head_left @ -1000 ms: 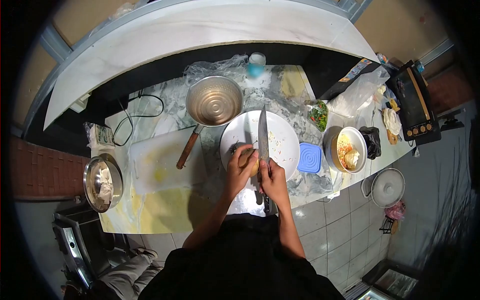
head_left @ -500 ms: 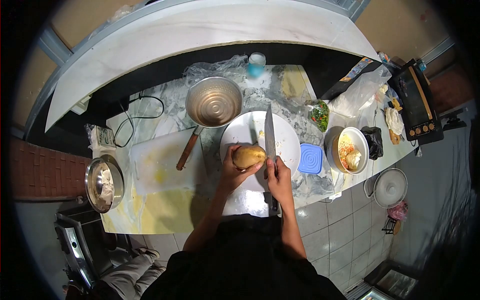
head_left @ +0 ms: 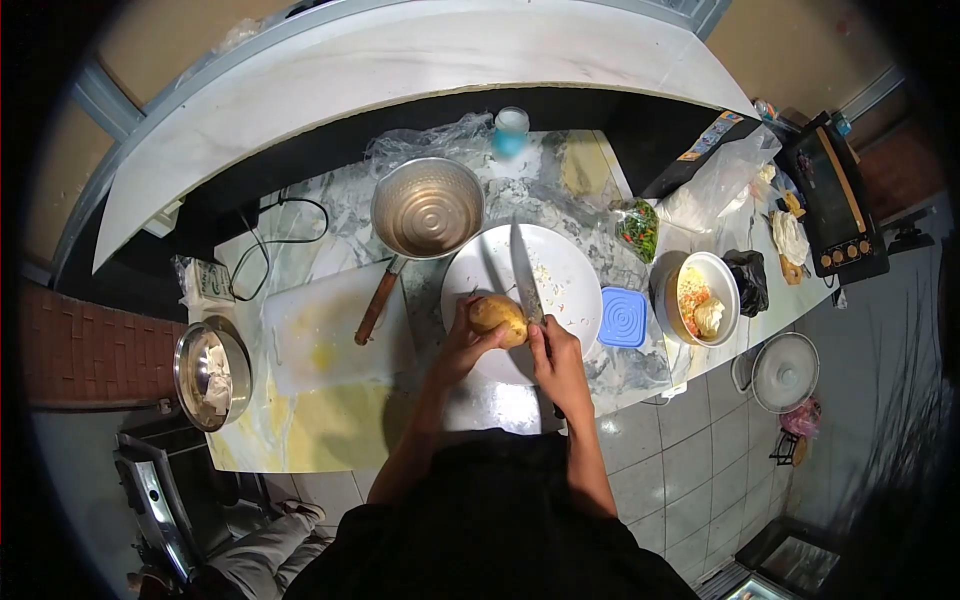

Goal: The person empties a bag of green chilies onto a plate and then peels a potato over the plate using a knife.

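A yellow-brown potato (head_left: 498,318) is gripped in my left hand (head_left: 463,346), above the near part of a large white plate (head_left: 470,262). My right hand (head_left: 560,362) is wrapped round a long kitchen knife (head_left: 523,262), its blade pointing away from me and its lower part right at the potato's right side. Small scraps lie scattered on the plate behind the blade. Just left of the plate stands a hammered metal saucepan (head_left: 428,208) with a wooden handle. To its right lies a square blue lid (head_left: 623,318).
A stained white cutting board (head_left: 290,350) lies at the left, beyond it a metal bowl (head_left: 240,385). On the right are a white bowl of chopped food (head_left: 727,280), bagged greens (head_left: 637,230) and a small oven (head_left: 835,200). A glass jar (head_left: 511,130) stands at the back.
The potato has turned in my left hand and its end now points more toward me. The knife has tilted leftward at its tip, and its blade has come closer to the potato.
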Demonstrator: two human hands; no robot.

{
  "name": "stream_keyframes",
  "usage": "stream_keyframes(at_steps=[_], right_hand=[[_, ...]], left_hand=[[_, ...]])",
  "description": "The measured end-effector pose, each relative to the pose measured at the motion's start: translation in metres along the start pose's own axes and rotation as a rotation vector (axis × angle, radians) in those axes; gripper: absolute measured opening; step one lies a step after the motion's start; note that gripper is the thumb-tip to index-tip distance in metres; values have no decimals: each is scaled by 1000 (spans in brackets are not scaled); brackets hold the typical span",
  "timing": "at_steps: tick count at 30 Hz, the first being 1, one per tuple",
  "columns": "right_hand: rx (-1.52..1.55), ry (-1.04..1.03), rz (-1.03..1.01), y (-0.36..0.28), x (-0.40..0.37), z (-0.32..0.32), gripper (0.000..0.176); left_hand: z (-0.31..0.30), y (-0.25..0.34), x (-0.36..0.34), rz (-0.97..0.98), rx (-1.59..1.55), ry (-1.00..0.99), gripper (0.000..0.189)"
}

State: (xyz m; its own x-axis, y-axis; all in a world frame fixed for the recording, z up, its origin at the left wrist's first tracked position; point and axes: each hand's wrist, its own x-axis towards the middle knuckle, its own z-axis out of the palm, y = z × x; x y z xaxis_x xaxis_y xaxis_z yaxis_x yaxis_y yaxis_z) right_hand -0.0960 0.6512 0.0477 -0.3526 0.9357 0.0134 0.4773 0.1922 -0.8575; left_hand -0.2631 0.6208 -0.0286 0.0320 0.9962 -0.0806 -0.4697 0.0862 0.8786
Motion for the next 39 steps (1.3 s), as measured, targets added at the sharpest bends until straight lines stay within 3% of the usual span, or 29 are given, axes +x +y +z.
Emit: stream_keyframes(at_steps=[3,8,12,14,21,28,30,34,36,37,39], right_hand=[[52,64,-131,4,-1,8,26],[-5,62,-136,0,-2,8,24],[-7,86,-125,0,-2,8,25],[-4,71,-117,0,-4,9,25],[-13,50,-145,-5,-9,13,24],[10,109,-230,-4,-11,19,20],[20,119,-112,1,-12,21,18],[52,122,-85,12,-12,22,21],[89,133,-90,12,-13,22,24],[148,59,-5,12,-14,21,23],[211,-16,79,10,-14,20,23]], left_hand=[[0,0,0,85,-2,43,43],[21,26,-4,94,98,115,47],[24,12,-2,120,71,163,48],[29,7,-2,171,188,311,43],[39,8,-2,233,191,345,37],[46,9,-1,304,441,488,36],[42,1,-1,303,444,505,35],[41,3,-1,366,507,495,31],[50,20,-4,217,279,484,28],[48,14,1,324,247,483,25],[46,15,1,336,309,472,24]])
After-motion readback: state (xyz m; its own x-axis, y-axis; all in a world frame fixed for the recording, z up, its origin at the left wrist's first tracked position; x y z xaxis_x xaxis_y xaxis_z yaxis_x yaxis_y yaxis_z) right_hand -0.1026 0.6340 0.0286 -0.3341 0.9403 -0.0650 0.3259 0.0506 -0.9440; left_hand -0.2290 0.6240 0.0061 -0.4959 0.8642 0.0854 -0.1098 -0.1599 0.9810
